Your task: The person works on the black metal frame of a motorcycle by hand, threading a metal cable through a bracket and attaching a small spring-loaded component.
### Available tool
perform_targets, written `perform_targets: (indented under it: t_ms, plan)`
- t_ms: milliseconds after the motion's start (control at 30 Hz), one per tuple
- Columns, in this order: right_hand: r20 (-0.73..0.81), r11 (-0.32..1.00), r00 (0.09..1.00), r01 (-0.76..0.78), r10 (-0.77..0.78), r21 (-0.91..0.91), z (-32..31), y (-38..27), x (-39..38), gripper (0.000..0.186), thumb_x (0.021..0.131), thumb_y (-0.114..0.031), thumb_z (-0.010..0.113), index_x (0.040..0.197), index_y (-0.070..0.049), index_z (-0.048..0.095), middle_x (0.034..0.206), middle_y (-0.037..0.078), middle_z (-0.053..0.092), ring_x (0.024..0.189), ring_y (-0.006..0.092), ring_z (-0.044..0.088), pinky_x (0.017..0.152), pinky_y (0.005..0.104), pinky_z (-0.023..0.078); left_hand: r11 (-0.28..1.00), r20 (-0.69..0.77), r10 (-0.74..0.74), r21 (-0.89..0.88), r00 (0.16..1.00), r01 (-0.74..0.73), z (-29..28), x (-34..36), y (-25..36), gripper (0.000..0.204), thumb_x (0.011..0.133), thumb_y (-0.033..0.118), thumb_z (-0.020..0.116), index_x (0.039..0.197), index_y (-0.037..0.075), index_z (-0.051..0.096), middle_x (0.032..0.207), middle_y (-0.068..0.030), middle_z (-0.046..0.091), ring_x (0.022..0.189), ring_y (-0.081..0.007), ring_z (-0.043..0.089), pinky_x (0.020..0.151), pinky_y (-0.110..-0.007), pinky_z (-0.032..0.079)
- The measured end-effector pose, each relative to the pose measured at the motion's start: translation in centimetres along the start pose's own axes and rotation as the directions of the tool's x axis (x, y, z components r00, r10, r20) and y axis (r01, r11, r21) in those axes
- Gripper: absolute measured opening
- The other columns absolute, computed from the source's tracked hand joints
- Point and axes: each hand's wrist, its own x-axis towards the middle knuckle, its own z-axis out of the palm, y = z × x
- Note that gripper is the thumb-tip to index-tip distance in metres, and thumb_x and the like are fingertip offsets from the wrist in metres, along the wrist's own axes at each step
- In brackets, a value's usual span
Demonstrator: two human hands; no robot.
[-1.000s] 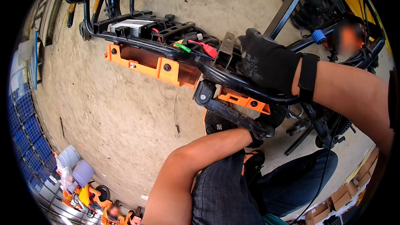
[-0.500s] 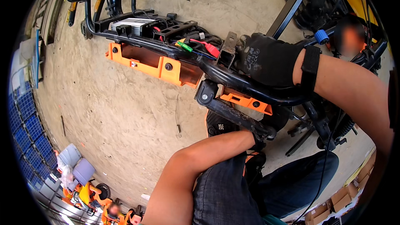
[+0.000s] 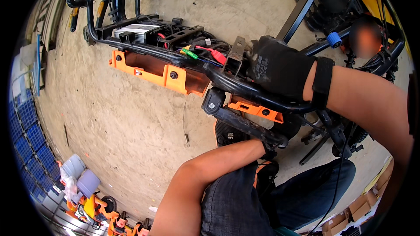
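- Frame (image 3: 258, 91): glossy black tubing, bent in smooth curves, crossing from upper left to right of centre, in front of the person.
- Right hand (image 3: 276, 64): in a black glove with pale print, laid over the tubing just beside an open-ended, worn metal bracket (image 3: 235, 57). Fingers bent and close together; whether they pinch anything cannot be told.
- Left hand (image 3: 270, 151): only dark material at the wrist is visible, beneath a scuffed black tubular arm (image 3: 245, 123) with a rounded pivot end. Finger state cannot be told.
- Long orange panel (image 3: 151, 77): moulded plastic, stepped outline, dark round fasteners, along the near side of the frame. A smaller orange panel (image 3: 253, 108) sits below the tubing near the right hand.
- Finned box (image 3: 135, 32): silver, ridged metal, set within the frame. Red connector (image 3: 218, 56) and green connector (image 3: 189, 53) lie among tangled wires near the bracket.
- Floor (image 3: 109, 126): tan, matt, with stains and scratches.
- Obscured: right fingertips, behind the bracket and tubing; most of the left hand. An orange part (image 3: 366, 46) at right is blurred. Upper-left tubing is cut off by the top edge; cartons (image 3: 361, 205) at lower right are cropped by the dark rim.
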Motion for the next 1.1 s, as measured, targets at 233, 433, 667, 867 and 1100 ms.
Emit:
perform_targets:
  t_ms: [233,433,667,867,1100]
  plan:
    - [-0.029,1.0,0.999,0.026,-0.026,0.001,-0.2,0.2,0.0,0.017,0.081,-0.015,0.056,0.083,-0.004,0.069,0.078,0.017,0.065,0.079,0.0333,0.065,0.073,0.04,0.053,0.967,-0.008,0.073,0.244,0.997,-0.069,0.9,-1.1,0.7,0.023,0.101,0.012,0.04,0.118,0.001,0.051,0.108,-0.0065,0.057,0.104,-0.0136,0.055,0.092,-0.022,0.044]
    - [-0.013,0.998,1.0,0.029,-0.028,0.054,-0.4,0.6,0.3,0.017,0.081,-0.014,0.056,0.084,-0.004,0.069,0.079,0.017,0.065,0.081,0.033,0.065,0.074,0.04,0.053,0.957,-0.019,0.079,0.28,0.997,-0.07,0.9,-1.6,0.7,0.023,0.101,0.011,0.04,0.118,0.0,0.051,0.109,-0.0068,0.057,0.104,-0.0139,0.055,0.093,-0.022,0.044]
    - [-0.004,0.995,0.999,0.04,-0.04,0.093,-0.9,0.7,0.7,0.017,0.081,-0.014,0.056,0.086,-0.004,0.069,0.081,0.017,0.066,0.082,0.0327,0.065,0.076,0.04,0.053,0.949,-0.022,0.099,0.303,0.995,-0.088,1.1,-2.3,1.1,0.024,0.101,0.011,0.04,0.119,0.0,0.051,0.11,-0.0072,0.057,0.105,-0.0142,0.055,0.094,-0.023,0.044]
    - [0.016,0.992,1.0,0.023,-0.025,0.128,-0.8,0.9,0.2,0.017,0.081,-0.014,0.056,0.087,-0.004,0.069,0.082,0.016,0.066,0.084,0.0324,0.065,0.077,0.04,0.052,0.946,-0.032,0.09,0.316,0.995,-0.075,0.8,-2.6,0.9,0.024,0.101,0.011,0.041,0.12,0.0,0.051,0.111,-0.0075,0.057,0.105,-0.0145,0.055,0.094,-0.023,0.044]
    - [0.035,0.987,0.999,0.006,-0.012,0.16,-0.9,1.0,0.0,0.017,0.081,-0.014,0.056,0.089,-0.005,0.069,0.084,0.016,0.066,0.085,0.032,0.065,0.078,0.0399,0.052,0.94,-0.035,0.09,0.333,0.995,-0.073,0.8,-3.0,0.5,0.025,0.1,0.011,0.041,0.121,0.0,0.051,0.112,-0.0079,0.057,0.106,-0.0148,0.054,0.095,-0.023,0.043]
